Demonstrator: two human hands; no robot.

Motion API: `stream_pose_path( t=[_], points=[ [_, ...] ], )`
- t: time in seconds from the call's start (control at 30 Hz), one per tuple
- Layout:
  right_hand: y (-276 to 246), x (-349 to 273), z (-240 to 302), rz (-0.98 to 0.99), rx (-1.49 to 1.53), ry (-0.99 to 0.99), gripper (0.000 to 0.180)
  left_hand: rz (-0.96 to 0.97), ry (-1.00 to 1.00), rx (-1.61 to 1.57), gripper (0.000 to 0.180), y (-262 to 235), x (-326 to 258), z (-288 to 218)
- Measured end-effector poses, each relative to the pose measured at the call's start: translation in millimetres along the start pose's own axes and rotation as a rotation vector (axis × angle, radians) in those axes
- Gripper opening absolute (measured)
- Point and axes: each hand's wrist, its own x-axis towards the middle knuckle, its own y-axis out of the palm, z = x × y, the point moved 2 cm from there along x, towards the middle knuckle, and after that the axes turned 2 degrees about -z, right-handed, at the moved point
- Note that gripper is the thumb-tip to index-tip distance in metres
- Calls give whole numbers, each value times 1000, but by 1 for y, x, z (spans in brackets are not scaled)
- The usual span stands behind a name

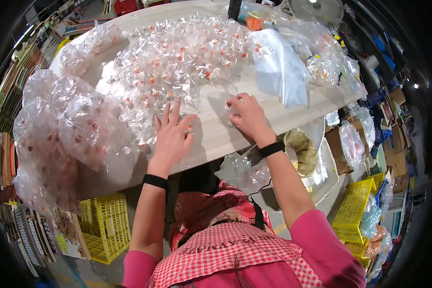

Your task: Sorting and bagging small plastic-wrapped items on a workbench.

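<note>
A wide pile of small clear plastic packets (177, 57) with orange-red bits inside covers the far and left part of the wooden table (216, 125). My left hand (172, 137) is at the pile's near edge, fingers spread and palm down. One orange-red bit shows between its thumb and forefinger, apparently lying there rather than gripped. To its right, my right hand (249, 117) is over bare wood with its fingers bent inward. Something small and clear seems to be at those fingertips, too small to make out. A pale translucent plastic bag (281, 67) lies flat beyond the right hand.
Large clear bags of packets (81, 125) bulge over the table's left side. More filled bags (326, 67) crowd the far right. Yellow crates (105, 228) stand below on the left, and others (353, 211) on the right. A green-brown roll (302, 151) is beside my right forearm.
</note>
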Motion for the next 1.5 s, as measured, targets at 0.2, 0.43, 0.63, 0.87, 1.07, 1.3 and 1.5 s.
stream_pose_path(
  t=[0.2, 0.43, 0.63, 0.87, 1.07, 1.3, 1.5],
  points=[
    [-3, -4, -11, -87, 336, 14, 45, 62, 20, 9, 43, 3, 4, -2],
    [-14, -13, -28, -63, 310, 148, 59, 75, 88, -96, 42, 7, 5, 1],
    [-18, -20, -34, -103, 185, 133, 61, 1, 51, -254, 46, 7, 3, -3],
    [-43, -44, -52, -287, 289, 146, 45, -257, -147, -848, 47, 19, 8, 11],
    [-100, -132, -101, -320, 136, 331, 37, -321, -276, -1234, 58, -12, -20, 20],
    [-94, -105, -71, -99, -131, 212, 54, -20, -177, -594, 67, -52, -57, -16],
    [-10, 25, 72, 45, 244, -393, 60, -112, -39, -320, 54, -25, -64, 1]
  ],
)
